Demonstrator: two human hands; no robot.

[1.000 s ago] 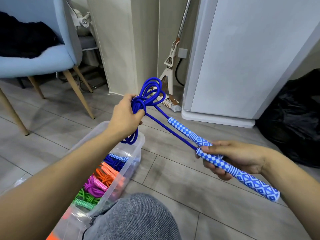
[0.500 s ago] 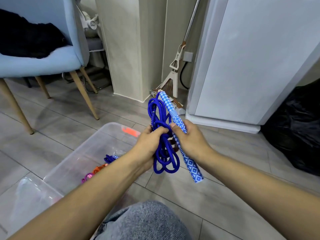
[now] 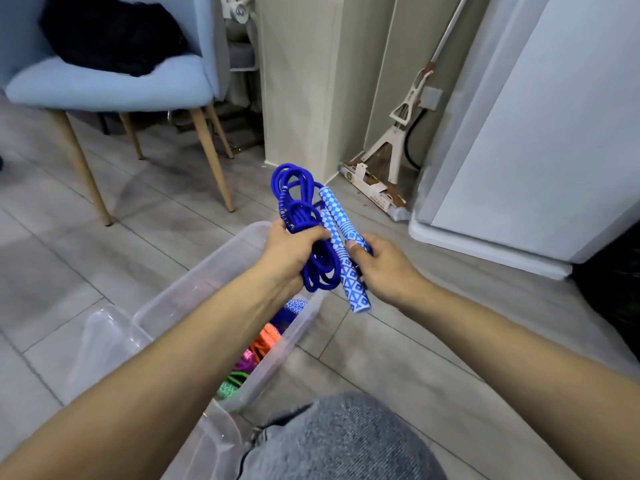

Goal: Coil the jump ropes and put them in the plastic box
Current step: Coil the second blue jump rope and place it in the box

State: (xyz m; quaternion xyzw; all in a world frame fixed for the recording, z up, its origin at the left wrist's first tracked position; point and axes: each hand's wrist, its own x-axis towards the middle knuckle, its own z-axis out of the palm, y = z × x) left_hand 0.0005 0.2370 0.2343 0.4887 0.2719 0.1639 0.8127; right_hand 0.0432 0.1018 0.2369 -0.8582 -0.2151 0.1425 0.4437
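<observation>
Blue jump rope point(image 3: 313, 237), coiled, is gripped by the left hand point(image 3: 291, 258) while the right hand point(image 3: 384, 268) pinches its two handles point(image 3: 343, 251), long axis twelve-to-six, above the plastic box point(image 3: 194, 296) at seven o'clock.

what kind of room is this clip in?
Probably a home, in a living or utility corner: a blue upholstered chair on a grey plank floor, with a mop leaning in the wall recess.

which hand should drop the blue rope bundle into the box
Left, probably. The left hand already grips the coiled blue jump rope and is over the clear plastic box; the right hand only holds the patterned handles, beside the box.
</observation>
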